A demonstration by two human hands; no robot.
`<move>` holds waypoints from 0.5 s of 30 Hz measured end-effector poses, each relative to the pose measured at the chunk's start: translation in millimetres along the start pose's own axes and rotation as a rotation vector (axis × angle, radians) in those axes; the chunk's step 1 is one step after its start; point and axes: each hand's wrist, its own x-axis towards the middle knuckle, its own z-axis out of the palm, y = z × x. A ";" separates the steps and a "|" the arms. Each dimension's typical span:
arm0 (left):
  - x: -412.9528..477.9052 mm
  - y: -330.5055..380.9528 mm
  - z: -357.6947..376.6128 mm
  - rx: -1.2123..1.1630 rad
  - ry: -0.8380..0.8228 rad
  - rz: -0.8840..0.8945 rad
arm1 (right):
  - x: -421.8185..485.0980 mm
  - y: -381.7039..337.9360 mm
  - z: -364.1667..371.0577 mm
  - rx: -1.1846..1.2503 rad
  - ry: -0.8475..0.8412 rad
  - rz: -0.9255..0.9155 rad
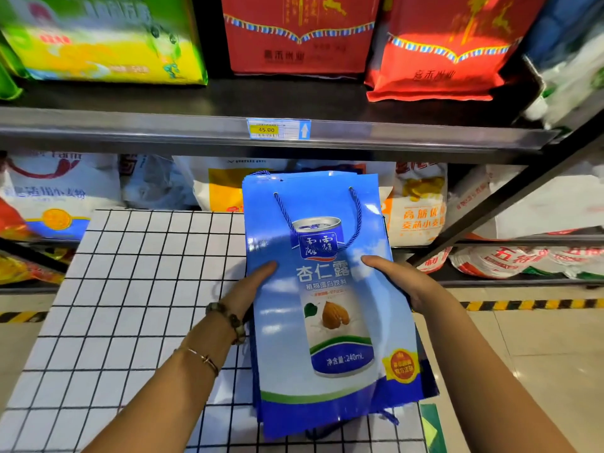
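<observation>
A stack of flattened blue glossy paper gift bags (330, 305) is held at its two long edges. At its 9 o'clock edge it is gripped by the left hand (251, 286), with the thumb laid on the printed front and the fingers hidden behind. At the 3 o'clock edge it is clasped in the same way by the right hand (398, 279). A brown bead bracelet (228, 318) and a thin gold bangle (202, 358) are worn on the left wrist.

The bags are pressed flat, so nothing of their insides can be seen. A blue twisted rope handle (284, 210) lies looped on the top bag, over a printed drink can and an almond. The stack is held above the 3 o'clock part of a white table top with a black grid (130, 289); whether its lower end rests there cannot be told.

Towards 12 o'clock, a dark metal shelf rail (163, 125) carries a yellow price label marked 45.00 (277, 129). On the shelf above it, two red fabric bags with gold deer (297, 37) are stood, with a green and yellow printed pack (104, 44) at 10 o'clock. Below the rail, white printed flour sacks (418, 204) are stacked. A yellow and black floor stripe (523, 304) is seen at 3 o'clock.
</observation>
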 end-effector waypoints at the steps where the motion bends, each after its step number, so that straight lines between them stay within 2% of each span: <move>1: -2.2 -1.6 0.0 -0.038 -0.003 0.000 | 0.8 1.5 1.5 0.011 0.009 -0.012; 5: -3.6 -7.3 -1.3 -0.100 0.001 -0.056 | 2.2 2.6 2.4 0.045 0.036 -0.031; 12: -4.8 -6.2 -1.3 -0.112 0.018 -0.091 | 3.4 -1.6 5.5 0.027 -0.031 -0.003; 15: -5.8 -4.3 -4.5 -0.103 0.038 -0.094 | -1.0 1.3 9.3 0.089 -0.059 -0.009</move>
